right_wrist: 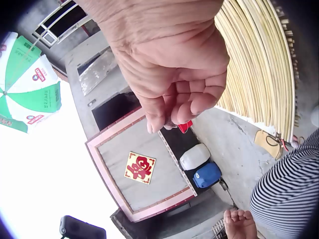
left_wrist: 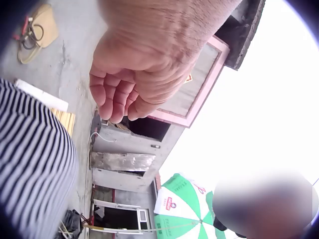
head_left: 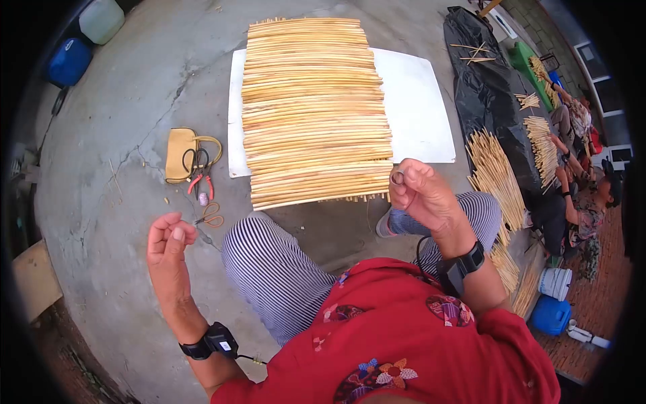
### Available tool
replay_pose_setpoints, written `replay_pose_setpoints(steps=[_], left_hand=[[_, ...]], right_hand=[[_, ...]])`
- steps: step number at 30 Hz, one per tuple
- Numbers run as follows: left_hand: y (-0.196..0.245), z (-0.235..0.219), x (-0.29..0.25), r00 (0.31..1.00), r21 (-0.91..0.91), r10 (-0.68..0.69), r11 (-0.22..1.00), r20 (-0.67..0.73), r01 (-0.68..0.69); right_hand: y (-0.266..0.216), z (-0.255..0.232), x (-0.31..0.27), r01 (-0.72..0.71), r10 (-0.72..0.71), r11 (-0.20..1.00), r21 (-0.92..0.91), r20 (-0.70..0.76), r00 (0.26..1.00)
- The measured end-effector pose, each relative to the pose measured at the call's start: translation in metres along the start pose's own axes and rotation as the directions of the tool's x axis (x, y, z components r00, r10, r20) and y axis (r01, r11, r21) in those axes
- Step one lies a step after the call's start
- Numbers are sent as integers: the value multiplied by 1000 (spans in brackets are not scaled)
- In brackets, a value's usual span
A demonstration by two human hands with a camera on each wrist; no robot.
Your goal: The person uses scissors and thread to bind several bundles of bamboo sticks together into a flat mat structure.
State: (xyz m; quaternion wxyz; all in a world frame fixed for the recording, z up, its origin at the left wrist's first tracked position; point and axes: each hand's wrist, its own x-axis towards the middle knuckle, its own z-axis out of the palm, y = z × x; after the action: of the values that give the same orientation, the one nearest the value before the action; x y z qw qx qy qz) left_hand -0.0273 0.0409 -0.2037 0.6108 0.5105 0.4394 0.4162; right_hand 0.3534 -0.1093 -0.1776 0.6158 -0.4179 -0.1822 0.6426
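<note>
A mat-like layer of thin pale sticks (head_left: 316,108) lies over a white board (head_left: 417,101) in front of the knees. My left hand (head_left: 168,252) is raised to the left of it; in the left wrist view this hand (left_wrist: 139,69) has loosely curled fingers and nothing visible in them. Just off the mat's near right corner, my right hand (head_left: 431,202) is up with its fingers curled and the thumb against the index finger. A metal band (head_left: 398,177) sits on one finger. The right wrist view shows this hand (right_wrist: 174,69) with no held thing visible.
Left of the mat on the concrete lie a yellow pouch (head_left: 178,155), red-handled pliers (head_left: 200,180) and small scissors (head_left: 212,217). More sticks (head_left: 494,175) are heaped at the right beside black plastic (head_left: 474,87). People sit at the far right.
</note>
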Motion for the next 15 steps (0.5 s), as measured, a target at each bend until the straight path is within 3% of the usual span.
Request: replay_pose_setpoints(steps=[2,4,5,7,10,11,14,15], left_hand=[[27,54,-36,974,-33,-44,998,221,52],[28,116,-60,903,-71,-104,987,418,146],[16,137,-66,890,114,-29,993,455,-26],[7,167,-75,855,357,129,870,502,-340],[2,191,-85,869,361,70,891,491,-276],[-1,198,-89,873,329,172,879,457,-346],[-4,208,-89,888,402,123,858,444,-320],[-8,210,-88,877,402,162,841,452,-362]], right_hand=[[9,17,-11,-152,155,988,-40,72,985],[24,34,-18,-316,334,938,-142,123,935],[32,37,-24,-339,359,930,-141,154,921],[37,32,-29,-358,383,921,-151,185,905],[41,14,-36,-364,379,921,-136,110,919],[42,11,-38,-341,360,923,-177,89,929],[42,4,-45,-297,309,947,-119,102,946],[41,3,-48,-295,304,947,-130,55,951]])
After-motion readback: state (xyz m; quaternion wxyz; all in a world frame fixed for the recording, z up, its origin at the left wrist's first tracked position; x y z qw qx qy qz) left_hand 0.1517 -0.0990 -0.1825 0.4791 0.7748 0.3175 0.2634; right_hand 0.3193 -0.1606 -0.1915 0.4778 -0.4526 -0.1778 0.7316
